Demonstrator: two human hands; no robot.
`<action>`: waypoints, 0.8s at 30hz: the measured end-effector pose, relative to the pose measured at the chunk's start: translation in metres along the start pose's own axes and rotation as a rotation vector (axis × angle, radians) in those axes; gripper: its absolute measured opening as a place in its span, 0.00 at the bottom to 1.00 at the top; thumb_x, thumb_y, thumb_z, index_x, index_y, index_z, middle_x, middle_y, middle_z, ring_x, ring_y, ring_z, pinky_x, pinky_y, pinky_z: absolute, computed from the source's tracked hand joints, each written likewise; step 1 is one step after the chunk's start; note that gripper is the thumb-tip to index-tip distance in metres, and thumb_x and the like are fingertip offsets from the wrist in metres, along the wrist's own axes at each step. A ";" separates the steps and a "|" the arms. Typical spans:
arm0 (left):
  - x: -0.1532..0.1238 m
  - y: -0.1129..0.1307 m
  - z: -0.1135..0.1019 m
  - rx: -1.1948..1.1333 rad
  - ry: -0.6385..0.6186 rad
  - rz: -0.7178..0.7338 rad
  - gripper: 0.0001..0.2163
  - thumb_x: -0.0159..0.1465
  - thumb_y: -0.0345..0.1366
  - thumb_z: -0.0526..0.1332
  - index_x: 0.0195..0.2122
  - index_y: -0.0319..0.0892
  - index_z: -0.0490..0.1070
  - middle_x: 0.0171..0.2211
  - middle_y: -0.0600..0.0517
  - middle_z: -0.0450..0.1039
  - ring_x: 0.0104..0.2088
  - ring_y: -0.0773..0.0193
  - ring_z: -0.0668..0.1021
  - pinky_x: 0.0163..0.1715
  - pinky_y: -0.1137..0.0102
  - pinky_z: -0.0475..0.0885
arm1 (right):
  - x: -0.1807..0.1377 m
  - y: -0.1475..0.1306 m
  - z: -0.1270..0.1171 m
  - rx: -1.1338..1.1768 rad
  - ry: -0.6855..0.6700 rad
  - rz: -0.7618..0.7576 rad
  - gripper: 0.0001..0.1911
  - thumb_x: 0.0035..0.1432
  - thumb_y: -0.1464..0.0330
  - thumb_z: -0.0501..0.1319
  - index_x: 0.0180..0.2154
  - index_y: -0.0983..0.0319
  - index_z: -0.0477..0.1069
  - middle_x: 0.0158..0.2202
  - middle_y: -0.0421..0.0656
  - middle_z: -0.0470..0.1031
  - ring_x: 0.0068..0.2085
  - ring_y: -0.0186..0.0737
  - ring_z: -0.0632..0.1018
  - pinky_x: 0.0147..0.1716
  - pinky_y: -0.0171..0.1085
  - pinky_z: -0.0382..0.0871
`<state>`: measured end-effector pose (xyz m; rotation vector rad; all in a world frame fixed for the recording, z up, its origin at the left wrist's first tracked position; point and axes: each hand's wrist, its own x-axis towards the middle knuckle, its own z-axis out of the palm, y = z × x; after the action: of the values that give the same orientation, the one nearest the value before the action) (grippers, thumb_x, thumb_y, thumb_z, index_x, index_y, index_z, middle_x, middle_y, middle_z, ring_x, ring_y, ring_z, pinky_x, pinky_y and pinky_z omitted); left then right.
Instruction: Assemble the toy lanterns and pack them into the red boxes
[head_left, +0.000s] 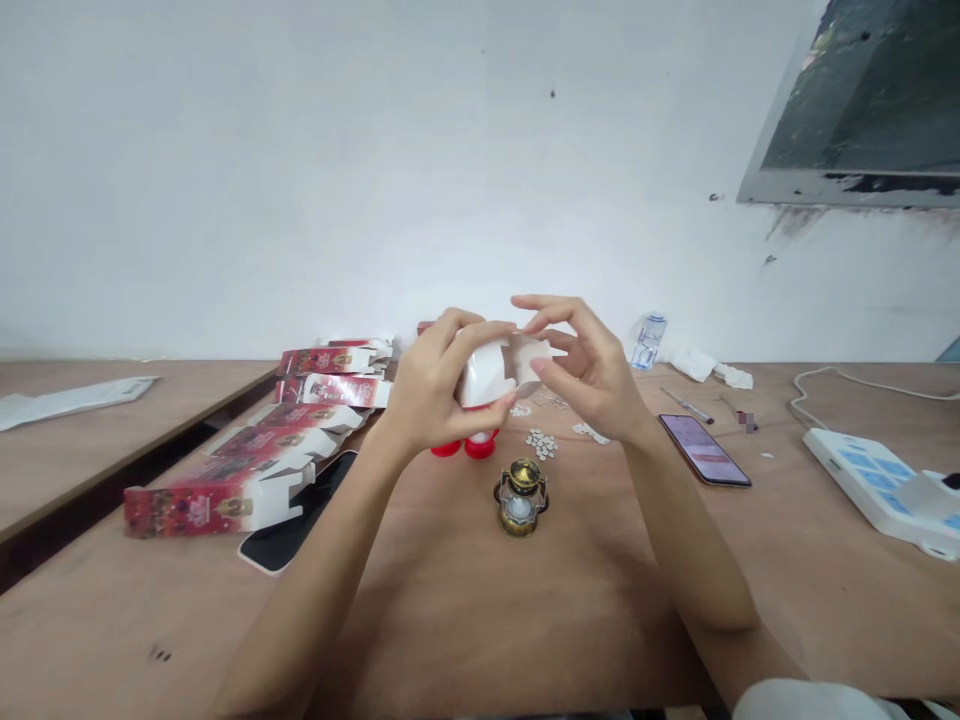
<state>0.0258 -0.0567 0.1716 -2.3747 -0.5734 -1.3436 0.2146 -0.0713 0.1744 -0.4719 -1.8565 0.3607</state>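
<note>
My left hand (442, 375) is wrapped round a small cardboard box (487, 375), lifted above the table with its white end pointing right. At that end, my right hand (585, 365) has its thumb on a white flap, with some fingers behind it and the index finger raised. Whether anything is inside the box cannot be seen. Below the hands stands a small brass-coloured lantern (520, 498) on the tabletop. Red round-based items (480, 445) show partly from under my left hand. Small silvery discs (541, 444) lie in a loose pile behind the lantern.
Several red printed boxes (225, 500) with open white ends lie at the left, some over a dark phone-like slab (292, 525). On the right are a lit phone (703, 450), a screwdriver (690, 407), crumpled tissue (694, 365), a clear bottle (649, 340) and a power strip (862, 480).
</note>
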 end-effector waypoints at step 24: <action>-0.002 -0.004 0.005 0.125 0.080 0.140 0.19 0.54 0.42 0.64 0.45 0.45 0.64 0.41 0.47 0.72 0.40 0.58 0.75 0.36 0.63 0.71 | 0.003 0.001 0.001 0.388 -0.113 0.368 0.15 0.47 0.63 0.68 0.36 0.59 0.67 0.45 0.41 0.70 0.34 0.33 0.75 0.37 0.38 0.72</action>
<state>0.0264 -0.0514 0.1684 -2.2068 -0.4461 -1.2963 0.2129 -0.0692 0.1764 -0.5306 -1.7466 0.9927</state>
